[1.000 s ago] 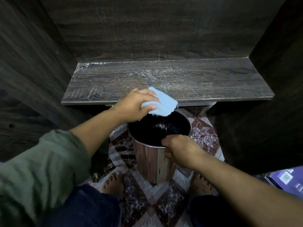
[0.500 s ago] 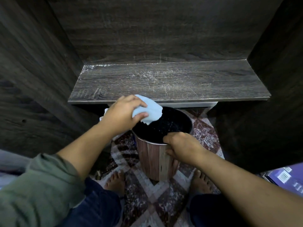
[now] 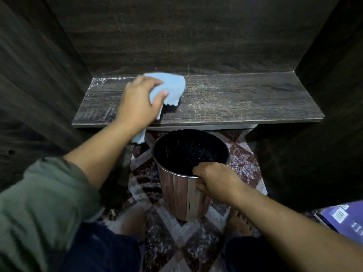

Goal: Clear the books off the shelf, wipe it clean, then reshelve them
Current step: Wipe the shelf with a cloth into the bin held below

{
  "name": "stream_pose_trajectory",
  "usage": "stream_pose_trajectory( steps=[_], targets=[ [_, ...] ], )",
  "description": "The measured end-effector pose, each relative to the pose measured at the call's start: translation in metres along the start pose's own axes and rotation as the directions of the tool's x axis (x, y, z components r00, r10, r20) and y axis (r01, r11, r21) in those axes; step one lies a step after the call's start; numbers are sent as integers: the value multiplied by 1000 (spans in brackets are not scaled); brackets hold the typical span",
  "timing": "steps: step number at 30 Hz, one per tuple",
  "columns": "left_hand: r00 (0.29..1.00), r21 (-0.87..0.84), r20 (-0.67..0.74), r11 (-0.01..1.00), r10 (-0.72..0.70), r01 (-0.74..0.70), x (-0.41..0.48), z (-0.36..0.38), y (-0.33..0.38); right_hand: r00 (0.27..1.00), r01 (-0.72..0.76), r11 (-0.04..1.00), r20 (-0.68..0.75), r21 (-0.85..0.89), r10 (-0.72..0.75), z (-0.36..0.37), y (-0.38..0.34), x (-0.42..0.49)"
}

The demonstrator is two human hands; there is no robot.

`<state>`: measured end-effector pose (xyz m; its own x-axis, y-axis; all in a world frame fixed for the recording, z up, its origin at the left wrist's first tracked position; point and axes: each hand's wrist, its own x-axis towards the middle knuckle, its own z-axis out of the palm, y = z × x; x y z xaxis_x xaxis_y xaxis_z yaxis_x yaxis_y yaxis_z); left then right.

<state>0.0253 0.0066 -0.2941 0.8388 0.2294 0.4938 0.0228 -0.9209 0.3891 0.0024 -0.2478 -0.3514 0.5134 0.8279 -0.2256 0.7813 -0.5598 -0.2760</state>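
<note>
A dark wood-grain shelf (image 3: 245, 101) runs across the middle of the view, bare of books and streaked with pale dust. My left hand (image 3: 138, 101) holds a light blue cloth (image 3: 172, 85) down on the shelf's left half, with the thumb curled over the cloth. A corner of the cloth hangs below the front edge. My right hand (image 3: 215, 180) grips the near rim of a round bin (image 3: 176, 191) with wood-pattern sides and a black inside, held just below the shelf's front edge. A purple book (image 3: 345, 218) lies on the floor at the lower right.
Dark cabinet walls close in on the left (image 3: 35, 85), the right (image 3: 330, 75) and behind the shelf. Below is a patterned tile floor (image 3: 161, 238) with my bare feet on either side of the bin.
My left hand has carried the blue cloth from over the bin's mouth up onto the left part of the shelf. My right hand keeps its grip on the bin's rim.
</note>
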Motion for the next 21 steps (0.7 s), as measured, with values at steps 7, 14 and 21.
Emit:
stream_pose_trajectory(
  steps=[7,14,21],
  targets=[
    [990,142,91,986,-106,92,86,51,9,1000,-18,999,7,45,18,-3,2,2],
    [943,395,332,911,-24,-116,83,89,-10,1000,-28,996,4,81,28,-3,4,1],
    [866,394,442,918,-232,45,105,79,-1,999,-31,998,20,63,30,-4,1,1]
  ],
)
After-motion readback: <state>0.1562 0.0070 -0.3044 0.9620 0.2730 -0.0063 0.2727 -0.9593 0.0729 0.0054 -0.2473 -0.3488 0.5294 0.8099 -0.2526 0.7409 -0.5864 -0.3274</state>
